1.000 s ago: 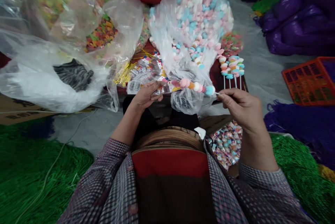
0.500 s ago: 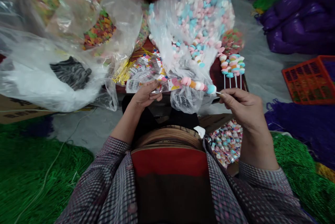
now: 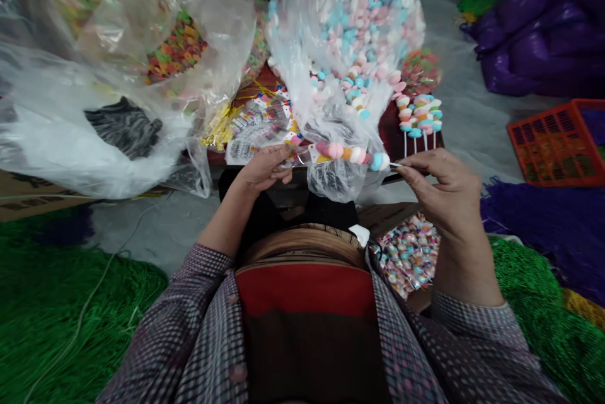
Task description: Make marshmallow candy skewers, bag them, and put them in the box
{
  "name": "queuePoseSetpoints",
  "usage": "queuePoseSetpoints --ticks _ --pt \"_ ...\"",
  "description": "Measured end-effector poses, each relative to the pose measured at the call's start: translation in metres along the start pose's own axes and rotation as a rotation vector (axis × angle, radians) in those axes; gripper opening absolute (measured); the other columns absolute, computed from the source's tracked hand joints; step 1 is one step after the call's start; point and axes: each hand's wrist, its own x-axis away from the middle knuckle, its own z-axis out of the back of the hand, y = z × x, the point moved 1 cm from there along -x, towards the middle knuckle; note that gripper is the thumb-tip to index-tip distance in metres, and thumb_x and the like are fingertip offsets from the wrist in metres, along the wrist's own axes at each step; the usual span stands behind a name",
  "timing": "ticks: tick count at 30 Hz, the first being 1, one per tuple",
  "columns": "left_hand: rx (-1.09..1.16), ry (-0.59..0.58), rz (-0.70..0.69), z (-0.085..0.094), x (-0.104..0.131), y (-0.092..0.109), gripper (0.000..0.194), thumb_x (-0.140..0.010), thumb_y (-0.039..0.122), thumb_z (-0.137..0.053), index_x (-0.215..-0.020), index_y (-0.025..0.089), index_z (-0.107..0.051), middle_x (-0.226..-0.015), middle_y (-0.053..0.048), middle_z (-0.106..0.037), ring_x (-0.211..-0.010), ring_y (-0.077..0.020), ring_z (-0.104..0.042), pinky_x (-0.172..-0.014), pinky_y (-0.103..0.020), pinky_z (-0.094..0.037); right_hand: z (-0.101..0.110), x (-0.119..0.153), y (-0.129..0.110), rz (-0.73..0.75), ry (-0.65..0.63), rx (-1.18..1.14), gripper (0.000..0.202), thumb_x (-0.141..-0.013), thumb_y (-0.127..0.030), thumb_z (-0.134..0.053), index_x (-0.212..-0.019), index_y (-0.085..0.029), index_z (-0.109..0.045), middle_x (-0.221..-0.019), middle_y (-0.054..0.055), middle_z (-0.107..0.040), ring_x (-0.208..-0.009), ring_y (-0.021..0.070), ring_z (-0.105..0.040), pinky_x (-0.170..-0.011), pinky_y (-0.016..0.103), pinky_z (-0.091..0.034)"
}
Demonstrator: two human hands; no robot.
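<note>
A marshmallow skewer [image 3: 358, 155] of pink, orange, white and blue pieces lies level in the air over the table's front edge. My right hand [image 3: 439, 186] pinches its white stick between thumb and fingertips. My left hand [image 3: 267, 169] is closed on a clear printed candy bag [image 3: 300, 155], whose printed part lies around or against the skewer's left end. How far the skewer sits inside the clear plastic is hard to make out. Beneath the skewer hangs crumpled clear plastic [image 3: 333, 180]. Flat printed bags [image 3: 259, 121] are fanned out just beyond my left hand.
Finished-looking skewers [image 3: 420, 115] stand at the table's right. Behind are a large bag of marshmallows [image 3: 363, 7] and a bag of ring candies [image 3: 177, 48]. Gold ties [image 3: 218, 132] lie near the printed bags. Below right is a box of wrapped candies [image 3: 409, 253]; an orange crate [image 3: 558, 145] stands farther right.
The skewer's left end and the printed bag now overlap more. My right hand stays pinched on the stick, and my left hand has shifted only slightly.
</note>
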Motion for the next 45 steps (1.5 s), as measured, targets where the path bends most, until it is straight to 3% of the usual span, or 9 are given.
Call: queuePoseSetpoints --ticks 8,11,20,23,26,29,36,41,45 --pt "-0.103 0.052 -0.032 -0.001 0.004 0.012 0.051 -0.067 0.059 -0.091 -0.084 0.013 -0.077 -0.048 0.011 -0.042 -0.036 0.0009 -0.027 -0.043 -0.02 -0.049 0.002 0.0 0.0 0.101 0.118 -0.014 0.003 -0.085 -0.031 -0.081 -0.084 -0.029 -0.079 -0.076 0.003 -0.074 -0.068 0.0166 -0.064 -0.059 0.031 -0.046" --pt "-0.084 0.024 -0.027 -0.001 0.005 0.011 0.052 -0.067 0.06 -0.09 -0.085 0.013 -0.078 -0.043 0.013 -0.032 -0.034 0.0 -0.025 -0.042 -0.02 -0.048 0.001 0.002 0.003 0.063 0.135 -0.062 0.003 -0.084 -0.031 -0.082 -0.083 -0.03 -0.079 -0.076 0.002 -0.074 -0.07 0.0174 -0.065 -0.061 0.032 -0.048" --pt "-0.035 -0.089 0.003 0.003 0.006 0.0 0.043 -0.076 0.055 -0.085 -0.092 0.015 -0.08 -0.046 0.013 -0.034 -0.034 0.0005 -0.023 -0.042 -0.02 -0.048 0.0 0.002 0.013 0.036 0.201 -0.071 0.008 -0.081 -0.035 -0.085 -0.077 -0.03 -0.08 -0.073 0.003 -0.073 -0.072 0.0182 -0.065 -0.065 0.033 -0.049" --pt "-0.024 -0.08 -0.011 0.002 0.006 0.001 0.041 -0.075 0.055 -0.086 -0.091 0.017 -0.081 -0.046 0.012 -0.035 -0.034 0.0006 -0.023 -0.042 -0.02 -0.046 -0.003 0.003 0.013 -0.093 0.219 -0.142 0.014 -0.079 -0.04 -0.085 -0.077 -0.028 -0.078 -0.073 0.003 -0.072 -0.069 0.0173 -0.062 -0.063 0.033 -0.047" --pt "-0.027 -0.067 0.001 0.0 0.005 0.001 0.043 -0.073 0.057 -0.087 -0.09 0.017 -0.082 -0.046 0.012 -0.032 -0.034 0.0004 -0.022 -0.042 -0.02 -0.045 -0.016 0.005 0.005 -0.299 0.21 -0.483 0.021 -0.076 -0.043 -0.087 -0.082 -0.027 -0.074 -0.067 0.0 -0.069 -0.054 0.0134 -0.055 -0.052 0.03 -0.043" --pt "-0.049 -0.07 0.016 -0.004 0.003 0.001 0.045 -0.075 0.057 -0.086 -0.095 0.017 -0.083 -0.046 0.012 -0.03 -0.035 -0.0001 -0.023 -0.043 -0.02 -0.046 -0.036 0.002 -0.015 -0.362 0.161 -0.699 0.028 -0.079 -0.049 -0.083 -0.085 -0.027 -0.067 -0.068 -0.003 -0.071 -0.055 0.0142 -0.061 -0.056 0.03 -0.053" --pt "-0.096 -0.014 0.013 -0.008 0.004 0.002 0.05 -0.069 0.059 -0.089 -0.094 0.016 -0.083 -0.048 0.01 -0.041 -0.035 0.0007 -0.026 -0.041 -0.02 -0.046 -0.076 -0.005 -0.049 -0.288 0.03 -0.8 0.026 -0.091 -0.051 -0.073 -0.093 -0.027 -0.063 -0.088 -0.001 -0.078 -0.073 0.0147 -0.074 -0.069 0.03 -0.062" --pt "-0.149 0.038 0.011 -0.011 0.008 0.004 0.054 -0.067 0.061 -0.089 -0.093 0.014 -0.082 -0.061 0.004 -0.061 -0.036 0.0024 -0.029 -0.038 -0.017 -0.042 -0.081 -0.002 -0.047 -0.309 -0.009 -0.816 0.023 -0.096 -0.049 -0.068 -0.096 -0.027 -0.063 -0.099 -0.001 -0.078 -0.076 0.0127 -0.074 -0.071 0.029 -0.064" --pt "-0.163 0.074 -0.026 -0.015 0.007 0.003 0.056 -0.067 0.064 -0.088 -0.093 0.014 -0.082 -0.07 0.002 -0.067 -0.037 0.0032 -0.031 -0.039 -0.017 -0.042 -0.085 -0.001 -0.046 -0.357 -0.049 -0.81 0.028 -0.093 -0.055 -0.069 -0.096 -0.028 -0.065 -0.112 0.001 -0.076 -0.083 0.0137 -0.074 -0.065 0.028 -0.066"
